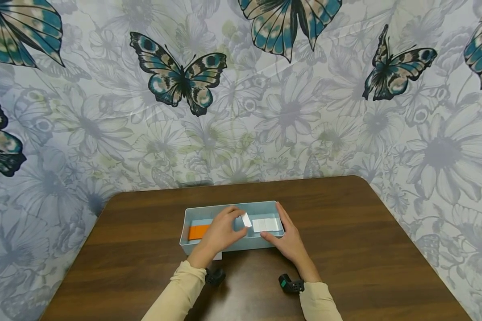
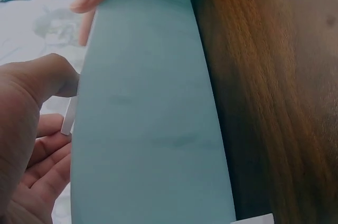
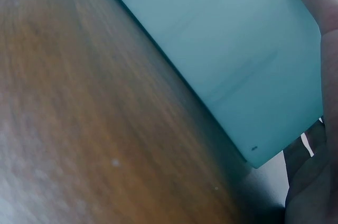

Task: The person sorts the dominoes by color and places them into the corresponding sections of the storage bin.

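Note:
A long light-blue box (image 1: 233,243) with low walls stands on the table. My left hand (image 1: 222,229) reaches over its middle and pinches a small flat white piece (image 1: 246,220) between thumb and fingers. In the left wrist view, the edge of this white piece (image 2: 68,115) shows beside the box wall (image 2: 148,102). My right hand (image 1: 287,236) grips the box's right end, thumb at the front rim and fingers along the end wall. Several white pieces (image 1: 265,224) lie side by side inside at the right. An orange flat thing (image 1: 198,232) lies inside at the left, partly hidden by my left hand.
Another white piece (image 1: 218,256) pokes out on the table at the box's front, below my left wrist. The brown wooden table (image 1: 365,249) extends on all sides. Behind it hangs a cloth (image 1: 241,133) printed with butterflies and flowers.

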A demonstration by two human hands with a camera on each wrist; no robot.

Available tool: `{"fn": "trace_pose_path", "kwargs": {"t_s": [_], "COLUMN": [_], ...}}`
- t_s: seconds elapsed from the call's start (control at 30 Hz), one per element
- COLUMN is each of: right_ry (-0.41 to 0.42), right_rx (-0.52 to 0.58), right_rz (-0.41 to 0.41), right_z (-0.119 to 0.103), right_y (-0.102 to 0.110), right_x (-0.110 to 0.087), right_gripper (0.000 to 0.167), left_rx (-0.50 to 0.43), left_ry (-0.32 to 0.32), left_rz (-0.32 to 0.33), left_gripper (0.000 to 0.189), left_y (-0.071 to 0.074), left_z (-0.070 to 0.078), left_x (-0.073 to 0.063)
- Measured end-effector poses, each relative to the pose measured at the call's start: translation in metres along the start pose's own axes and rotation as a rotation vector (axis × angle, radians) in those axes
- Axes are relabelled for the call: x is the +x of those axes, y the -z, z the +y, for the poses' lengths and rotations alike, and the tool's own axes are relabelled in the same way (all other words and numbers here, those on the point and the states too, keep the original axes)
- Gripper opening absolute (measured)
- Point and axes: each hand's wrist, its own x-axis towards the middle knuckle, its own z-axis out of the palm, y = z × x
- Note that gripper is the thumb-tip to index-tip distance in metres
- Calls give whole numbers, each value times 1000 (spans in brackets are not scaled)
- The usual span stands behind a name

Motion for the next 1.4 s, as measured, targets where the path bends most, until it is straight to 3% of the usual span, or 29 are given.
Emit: {"fn": "trace_pose_path", "kwargs": {"t_s": [0.17, 0.4, 0.57, 0.93, 1.07, 1.4], "right_ry": [-11, -6, -10, 1, 1, 16], "right_rx": [14, 10, 16, 15, 16, 18], "right_rz": [-8, -5, -7, 2, 3, 3], "right_z": [-2, -2, -3, 0, 0, 1], "right_y": [0, -1, -1, -1, -1, -1], "right_x": [-1, 0, 0, 2, 2, 2], "right_gripper": [101, 100, 101, 101, 100, 100], "left_rx": [56, 155, 191, 316, 364, 407], "left_ry": [-15, -90, -99, -120, -135, -49], "left_rz": [-58, -142, -197, -209, -211, -262], "left_gripper": [45, 42, 43, 40, 31, 19], "left_y": [-2, 1, -4, -8, -9, -12], "left_z": [1, 7, 8, 5, 5, 11], "left_x": [6, 19, 24, 31, 34, 39]}}
